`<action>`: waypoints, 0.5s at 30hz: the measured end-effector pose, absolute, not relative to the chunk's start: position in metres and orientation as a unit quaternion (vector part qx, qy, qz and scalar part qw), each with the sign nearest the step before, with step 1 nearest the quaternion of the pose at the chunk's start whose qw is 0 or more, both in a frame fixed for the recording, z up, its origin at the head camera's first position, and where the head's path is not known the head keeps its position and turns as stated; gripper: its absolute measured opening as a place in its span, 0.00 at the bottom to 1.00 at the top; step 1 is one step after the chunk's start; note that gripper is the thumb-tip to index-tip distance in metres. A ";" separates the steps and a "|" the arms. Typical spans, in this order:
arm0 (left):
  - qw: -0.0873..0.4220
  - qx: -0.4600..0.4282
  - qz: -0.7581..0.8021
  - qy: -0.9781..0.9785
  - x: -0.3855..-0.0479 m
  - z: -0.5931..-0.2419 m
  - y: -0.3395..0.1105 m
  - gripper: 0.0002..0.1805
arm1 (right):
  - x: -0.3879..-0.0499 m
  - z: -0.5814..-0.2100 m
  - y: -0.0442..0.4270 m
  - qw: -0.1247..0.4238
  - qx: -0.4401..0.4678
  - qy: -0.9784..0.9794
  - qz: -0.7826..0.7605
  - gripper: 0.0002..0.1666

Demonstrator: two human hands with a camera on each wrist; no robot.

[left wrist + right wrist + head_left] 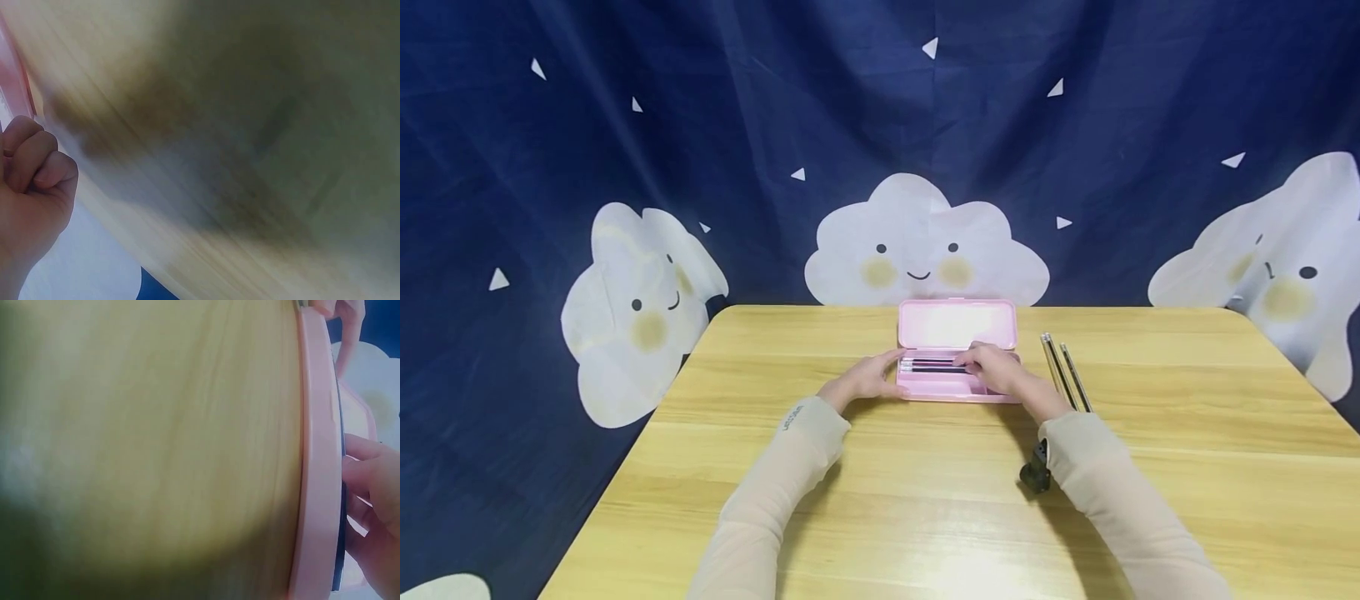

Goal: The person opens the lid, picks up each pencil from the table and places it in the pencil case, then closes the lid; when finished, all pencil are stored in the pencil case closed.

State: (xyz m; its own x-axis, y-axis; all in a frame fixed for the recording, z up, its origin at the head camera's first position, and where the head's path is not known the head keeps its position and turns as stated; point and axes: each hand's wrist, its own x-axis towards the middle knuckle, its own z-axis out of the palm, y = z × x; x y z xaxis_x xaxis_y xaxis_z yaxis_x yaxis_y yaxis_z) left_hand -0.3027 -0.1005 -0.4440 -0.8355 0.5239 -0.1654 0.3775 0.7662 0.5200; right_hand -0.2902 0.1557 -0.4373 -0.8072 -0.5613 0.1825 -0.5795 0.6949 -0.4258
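Note:
A pink pencil case lies on the table with its lid raised at the back. Several dark pencils with pale ends lie lengthwise inside it. My left hand grips the case's left end between thumb and fingers; in the left wrist view its fingers are curled beside the pink edge. Over the right part of the case, my right hand pinches a dark pencil, with its fingertips down inside. The right wrist view shows that dark pencil along the case's inner wall, partly hidden by the fingers.
To the right of the case, a few more pencils lie on the wooden table, close to my right forearm. A dark blue curtain printed with smiling clouds hangs behind the table. A black device sits at my right wrist.

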 end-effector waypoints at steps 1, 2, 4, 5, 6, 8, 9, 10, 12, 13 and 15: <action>0.153 0.242 0.241 0.927 -0.303 -0.444 -0.100 0.47 | -0.290 -0.438 0.156 0.020 0.312 -0.919 0.240 0.13; 0.154 0.242 0.242 0.927 -0.303 -0.443 -0.100 0.47 | -0.291 -0.439 0.156 0.021 0.316 -0.917 0.242 0.13; 0.154 0.242 0.243 0.927 -0.304 -0.443 -0.100 0.47 | -0.292 -0.440 0.156 0.023 0.321 -0.915 0.245 0.13; 0.154 0.243 0.244 0.926 -0.304 -0.443 -0.099 0.47 | -0.292 -0.441 0.156 0.025 0.323 -0.913 0.247 0.14; 0.155 0.241 0.245 0.926 -0.304 -0.443 -0.099 0.47 | -0.292 -0.441 0.156 0.025 0.324 -0.913 0.249 0.14; 0.157 0.238 0.246 0.926 -0.303 -0.442 -0.099 0.47 | -0.292 -0.442 0.155 0.025 0.325 -0.912 0.248 0.14; 0.158 0.237 0.246 0.926 -0.303 -0.442 -0.099 0.47 | -0.292 -0.442 0.155 0.023 0.324 -0.913 0.247 0.14; 0.159 0.236 0.246 0.926 -0.303 -0.443 -0.099 0.47 | -0.292 -0.442 0.155 0.020 0.322 -0.914 0.247 0.14; 0.160 0.237 0.245 0.926 -0.303 -0.443 -0.099 0.47 | -0.292 -0.442 0.155 0.014 0.316 -0.917 0.243 0.14; 0.158 0.239 0.245 0.926 -0.303 -0.443 -0.099 0.47 | -0.292 -0.442 0.154 0.011 0.314 -0.918 0.243 0.14; 0.154 0.242 0.243 0.927 -0.303 -0.444 -0.100 0.47 | -0.292 -0.442 0.155 0.006 0.309 -0.920 0.243 0.14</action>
